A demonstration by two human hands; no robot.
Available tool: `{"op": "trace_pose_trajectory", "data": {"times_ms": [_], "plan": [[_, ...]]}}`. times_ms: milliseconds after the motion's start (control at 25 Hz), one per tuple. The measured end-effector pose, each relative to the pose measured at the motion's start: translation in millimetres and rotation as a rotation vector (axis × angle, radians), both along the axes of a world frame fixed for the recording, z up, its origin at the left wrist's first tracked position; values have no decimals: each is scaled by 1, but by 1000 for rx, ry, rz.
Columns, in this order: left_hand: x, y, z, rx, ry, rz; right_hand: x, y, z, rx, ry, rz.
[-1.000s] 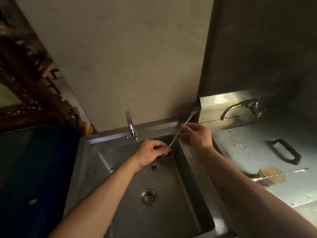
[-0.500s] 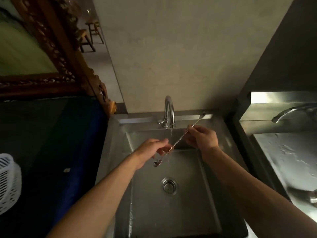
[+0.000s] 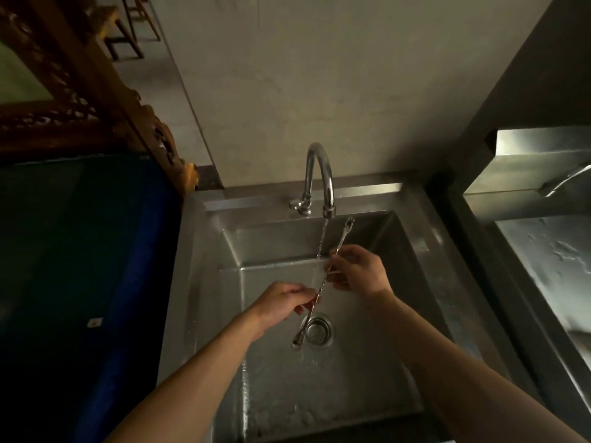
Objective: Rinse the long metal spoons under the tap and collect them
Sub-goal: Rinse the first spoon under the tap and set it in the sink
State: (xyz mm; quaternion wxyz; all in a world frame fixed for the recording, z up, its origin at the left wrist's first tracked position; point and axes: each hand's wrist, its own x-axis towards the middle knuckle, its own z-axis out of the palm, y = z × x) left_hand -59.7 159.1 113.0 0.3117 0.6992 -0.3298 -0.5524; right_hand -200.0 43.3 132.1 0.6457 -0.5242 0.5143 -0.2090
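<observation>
One long metal spoon (image 3: 323,282) with a twisted stem slants over the steel sink (image 3: 204,282), bowl end low near the drain, other end up by the spout. My left hand (image 3: 281,302) pinches its lower stem. My right hand (image 3: 359,271) grips the upper stem. A thin stream runs from the curved tap (image 3: 318,177) and falls right next to the stem between my hands.
The drain strainer (image 3: 316,330) sits mid-basin. A dark blue counter (image 3: 80,266) lies to the left, with carved wooden furniture (image 3: 96,91) behind it. A second steel basin with another tap (image 3: 566,183) stands to the right. A plain wall backs the sink.
The view has swung left and down onto the sink. The tap now runs a steady stream. Both hands have moved the spoon from the right rim to under the spout.
</observation>
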Motion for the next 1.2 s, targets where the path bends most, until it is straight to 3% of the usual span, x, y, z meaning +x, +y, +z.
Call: {"op": "trace_pose_trajectory", "data": {"times_ms": [200, 480, 1000, 1200], "plan": [[-18, -1, -39, -144, 46, 152, -2, 5, -26, 46, 21, 53], [-6, -10, -57, -241, -181, 214, 20, -9, -41, 125, 4, 121], [39, -16, -35, -229, -356, 159, 56, -47, -37, 298, -213, -205], [40, -12, -32, -213, -387, 123, 55, -51, -35, 424, -413, -271]]}}
